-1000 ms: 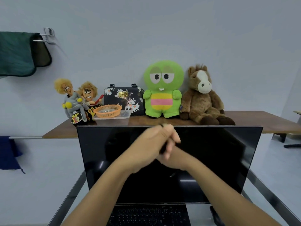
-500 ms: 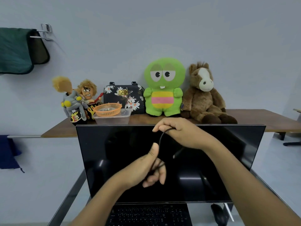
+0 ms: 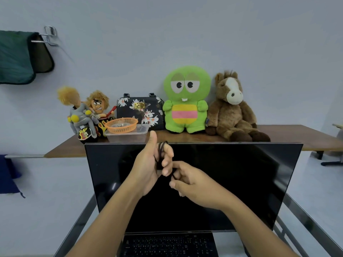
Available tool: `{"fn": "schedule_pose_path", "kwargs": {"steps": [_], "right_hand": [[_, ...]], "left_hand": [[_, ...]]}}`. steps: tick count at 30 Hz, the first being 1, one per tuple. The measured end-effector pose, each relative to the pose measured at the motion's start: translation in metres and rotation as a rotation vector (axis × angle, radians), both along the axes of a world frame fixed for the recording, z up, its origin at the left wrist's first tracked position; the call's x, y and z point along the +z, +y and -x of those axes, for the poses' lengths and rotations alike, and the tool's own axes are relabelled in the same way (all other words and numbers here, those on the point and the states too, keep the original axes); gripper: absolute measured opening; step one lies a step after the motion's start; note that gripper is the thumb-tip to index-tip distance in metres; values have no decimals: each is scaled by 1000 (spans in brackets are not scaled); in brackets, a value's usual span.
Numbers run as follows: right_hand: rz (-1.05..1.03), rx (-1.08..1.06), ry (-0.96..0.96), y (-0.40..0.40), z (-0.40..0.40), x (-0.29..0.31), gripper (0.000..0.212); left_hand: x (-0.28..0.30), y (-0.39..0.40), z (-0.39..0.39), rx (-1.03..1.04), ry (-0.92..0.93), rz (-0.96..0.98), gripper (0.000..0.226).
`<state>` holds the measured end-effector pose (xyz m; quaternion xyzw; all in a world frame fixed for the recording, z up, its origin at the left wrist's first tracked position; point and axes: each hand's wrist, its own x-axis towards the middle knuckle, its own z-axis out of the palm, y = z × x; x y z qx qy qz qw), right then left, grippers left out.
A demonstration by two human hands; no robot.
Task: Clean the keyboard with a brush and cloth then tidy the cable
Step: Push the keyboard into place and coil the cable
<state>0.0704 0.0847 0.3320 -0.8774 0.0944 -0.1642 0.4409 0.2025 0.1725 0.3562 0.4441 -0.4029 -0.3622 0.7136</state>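
Note:
A thin black cable (image 3: 161, 149) is looped around the fingers of my left hand (image 3: 150, 167), which is raised in front of the dark laptop screen (image 3: 241, 182) with the thumb up. My right hand (image 3: 193, 184) is just below and to the right, its fingers pinching the cable's lower strand close to the left fingertips. The black keyboard (image 3: 167, 245) shows at the bottom edge, under my forearms. No brush or cloth lies near the keyboard.
Behind the screen a wooden shelf (image 3: 289, 134) carries a green plush (image 3: 186, 101), a brown horse plush (image 3: 233, 108), a floral bag (image 3: 140, 111), two dolls (image 3: 83, 112) and an orange basket (image 3: 121, 125) on a clear box. A green towel (image 3: 14, 56) hangs at upper left.
My left hand has risen with the cable looped on its fingers. My right hand has dropped from above the left to below it, drawing the cable round.

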Motion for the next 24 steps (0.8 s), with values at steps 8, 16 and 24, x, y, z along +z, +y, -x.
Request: {"fn": "schedule_pose_path", "kwargs": {"steps": [8,16,24], "right_hand": [[-14,-129,-12,11,20,20,9],[170,-119,-238,-5,16,33,10],[-36,-29,-173,-22,24,22,22]], "left_hand": [[-25,-12,8,288,-140,-125,67],[-30,-1,24,-364,-173,-412,106],[-26,-3,30,-306,41,-286,82]]}}
